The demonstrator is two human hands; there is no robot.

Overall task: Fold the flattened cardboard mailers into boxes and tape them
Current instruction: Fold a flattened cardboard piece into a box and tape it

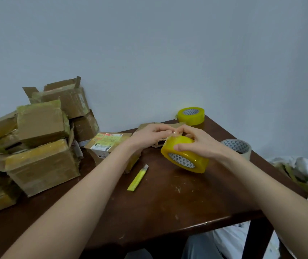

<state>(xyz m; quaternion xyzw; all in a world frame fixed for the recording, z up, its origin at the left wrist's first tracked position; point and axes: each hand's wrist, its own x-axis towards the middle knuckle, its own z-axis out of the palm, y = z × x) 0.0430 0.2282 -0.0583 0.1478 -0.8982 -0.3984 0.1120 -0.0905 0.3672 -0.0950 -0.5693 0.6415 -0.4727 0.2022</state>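
The left hand (149, 134) pinches its fingertips (168, 132) together on the top rim of the tape roll (185, 156), probably picking up the tape end, which is too fine to see. The right hand (200, 144) grips the tilted roll, core facing near. The labelled mailer (108, 144) lies just left on the table (168, 202), closer to the left hand.

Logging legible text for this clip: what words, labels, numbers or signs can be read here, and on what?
Nothing is legible.
Small box: white barcode label and colourful printed top, both too blurred to read.
Held tape roll: triangle pattern on its core, no words.
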